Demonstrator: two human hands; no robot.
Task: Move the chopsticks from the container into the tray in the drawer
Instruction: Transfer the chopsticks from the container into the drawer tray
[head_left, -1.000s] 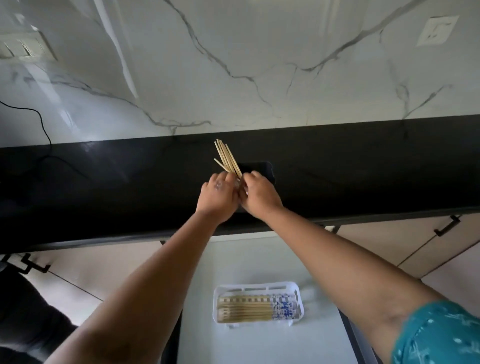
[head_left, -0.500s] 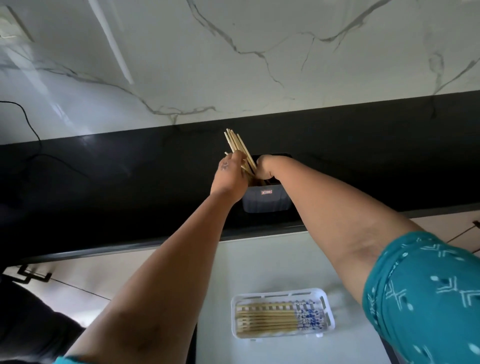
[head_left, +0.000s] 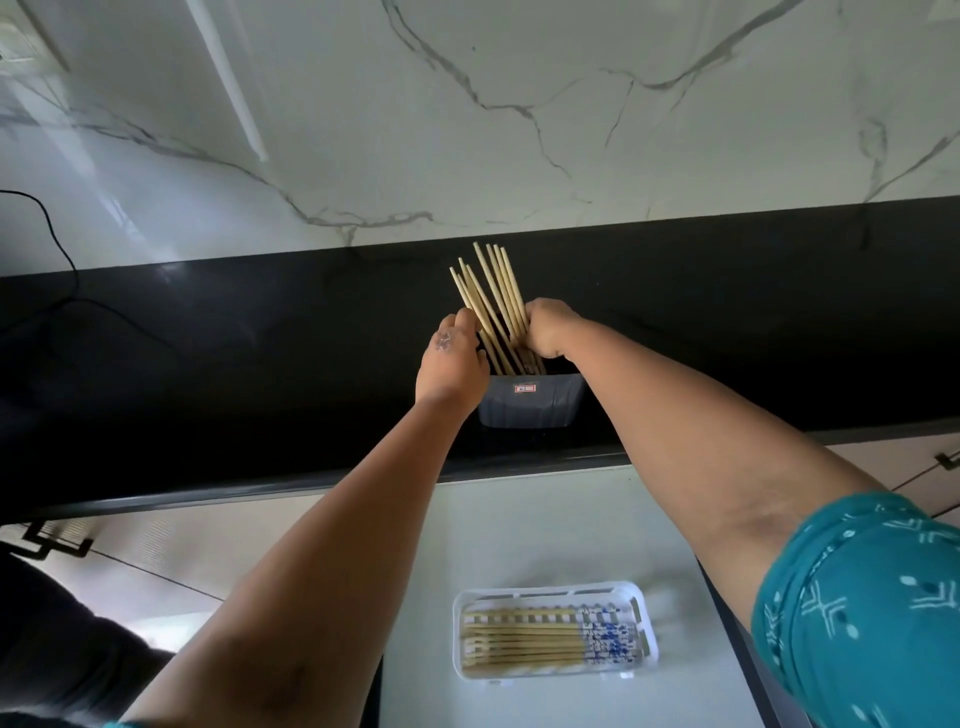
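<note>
The bundle of plain wooden chopsticks (head_left: 488, 306) you are after stands tilted in the grey container (head_left: 530, 408), their tips fanned up and to the left against the black bench (head_left: 208, 364). Your right hand (head_left: 548, 327) is wrapped around the right side of the bundle, fingers curled shut on the sticks just above the container's rim. Your left hand (head_left: 452, 364) sits against the bundle's left side, its fingers (head_left: 462, 319) touching the outer sticks; whether they actually grip any, you cannot tell from here. The container rests near the front edge of the bench, behind which the white marble wall (head_left: 519, 130) rises. Below your forearms the drawer (head_left: 519, 519) is open, and the white slotted tray (head_left: 644, 644) lies in it holding a flat row of chopsticks with blue-patterned ends (head_left: 550, 642).
</note>
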